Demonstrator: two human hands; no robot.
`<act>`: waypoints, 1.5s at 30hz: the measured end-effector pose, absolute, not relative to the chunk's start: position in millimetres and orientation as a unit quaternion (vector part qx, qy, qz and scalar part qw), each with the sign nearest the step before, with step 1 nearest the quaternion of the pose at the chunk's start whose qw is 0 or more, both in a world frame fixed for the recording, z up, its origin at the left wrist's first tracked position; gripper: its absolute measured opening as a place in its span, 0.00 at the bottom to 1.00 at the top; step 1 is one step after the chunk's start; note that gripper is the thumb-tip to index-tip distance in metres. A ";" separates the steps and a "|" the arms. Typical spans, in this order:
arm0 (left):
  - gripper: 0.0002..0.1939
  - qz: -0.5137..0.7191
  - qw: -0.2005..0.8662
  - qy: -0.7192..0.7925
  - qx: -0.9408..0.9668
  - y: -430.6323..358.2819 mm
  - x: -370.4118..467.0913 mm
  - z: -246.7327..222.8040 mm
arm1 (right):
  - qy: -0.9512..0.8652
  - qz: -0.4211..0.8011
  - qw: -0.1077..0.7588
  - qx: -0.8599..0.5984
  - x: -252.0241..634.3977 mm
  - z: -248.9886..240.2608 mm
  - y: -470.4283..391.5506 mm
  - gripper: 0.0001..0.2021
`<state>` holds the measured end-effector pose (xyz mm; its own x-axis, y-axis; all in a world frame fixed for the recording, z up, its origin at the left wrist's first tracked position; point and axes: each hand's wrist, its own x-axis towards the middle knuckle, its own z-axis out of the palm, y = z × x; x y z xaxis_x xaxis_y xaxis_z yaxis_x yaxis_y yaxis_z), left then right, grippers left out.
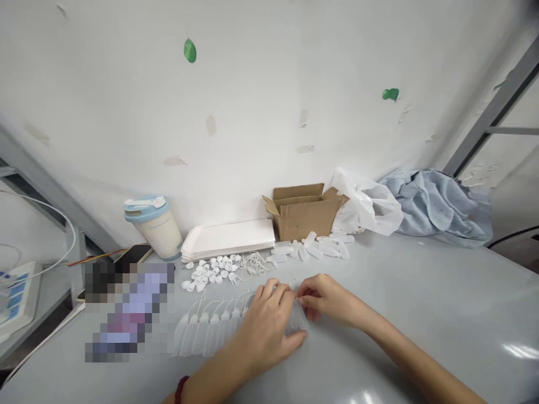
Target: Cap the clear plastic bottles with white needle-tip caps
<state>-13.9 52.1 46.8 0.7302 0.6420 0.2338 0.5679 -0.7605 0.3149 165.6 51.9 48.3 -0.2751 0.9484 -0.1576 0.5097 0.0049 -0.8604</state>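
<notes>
Small clear plastic bottles (209,334) lie side by side in a row on the grey table, with thin white cords rising from their necks. My left hand (269,325) arches over the right part of this row. Its fingers bend at the necks, and its thumb stretches along the lower end of the rightmost bottle (298,318). Thumb and forefinger of my right hand (326,297) are pinched at the top of that bottle; what sits between them is hidden. Behind the row are a pile of white caps (213,269), tangled white cords (255,264) and loose clear bottles (314,247).
Against the wall stand a lidded cup (154,227), a stack of white flat packs (229,235), an opened cardboard box (307,216), a white plastic bag (366,205) and a blue cloth (438,205). A pixelated object (130,308) lies at left, near a power strip (17,297).
</notes>
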 end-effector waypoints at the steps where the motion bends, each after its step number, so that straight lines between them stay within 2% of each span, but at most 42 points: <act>1: 0.16 0.170 0.104 0.326 0.924 53.7 -14.4 48.7 | -0.665 0.440 0.246 -0.551 166.2 48.5 53.0 0.08; 5: 0.09 0.190 0.047 0.336 0.921 74.5 -20.6 56.7 | -0.670 0.407 0.247 -0.569 169.3 49.8 58.2 0.08; 12: 0.12 0.155 0.008 0.311 0.938 129.6 -28.8 63.3 | -0.691 0.161 0.321 -0.627 176.6 39.4 73.1 0.08; 20: 0.13 0.134 -0.025 0.264 0.955 144.5 -17.2 57.2 | -0.738 -0.033 0.314 -0.597 191.7 22.0 89.0 0.11; 26: 0.11 0.163 -0.004 0.264 0.951 146.9 -26.8 59.8 | -0.773 -0.112 0.265 -0.566 198.6 19.4 102.0 0.16; 34: 0.07 0.291 0.069 0.334 0.894 143.3 -55.6 71.7 | -0.784 -0.185 0.163 -0.570 213.7 38.0 131.5 0.21; 45: 0.06 0.390 0.145 0.458 0.786 136.0 -77.1 87.1 | -0.819 -0.204 0.065 -0.532 212.6 42.7 125.3 0.17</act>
